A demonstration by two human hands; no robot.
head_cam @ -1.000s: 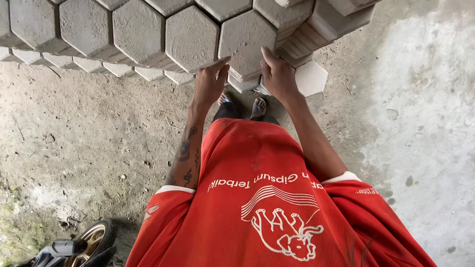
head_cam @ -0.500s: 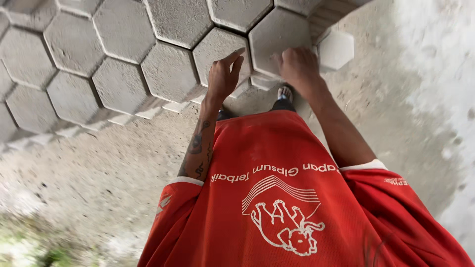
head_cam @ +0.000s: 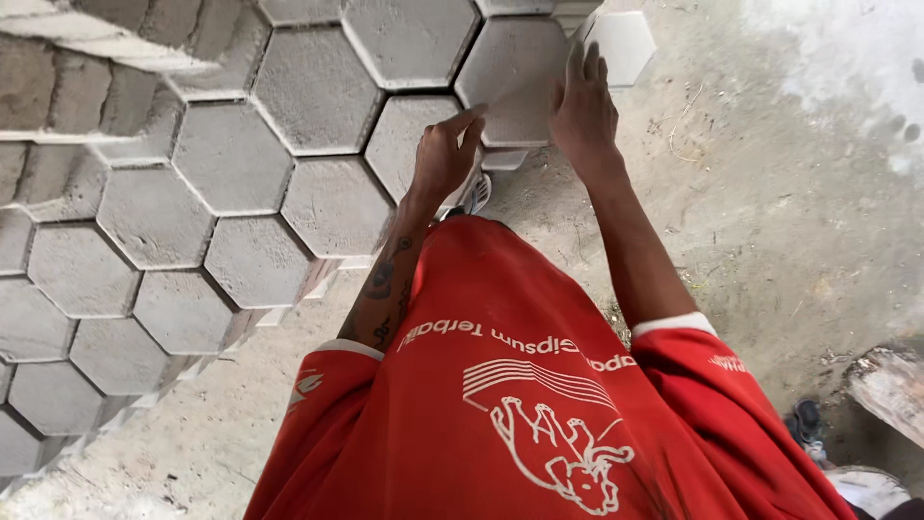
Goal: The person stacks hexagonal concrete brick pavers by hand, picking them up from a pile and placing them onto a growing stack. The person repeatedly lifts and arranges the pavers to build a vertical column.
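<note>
Hexagonal block (head_cam: 515,77) partly covered by right hand (head_cam: 582,116); stack (head_cam: 192,193) cut off left.
</note>
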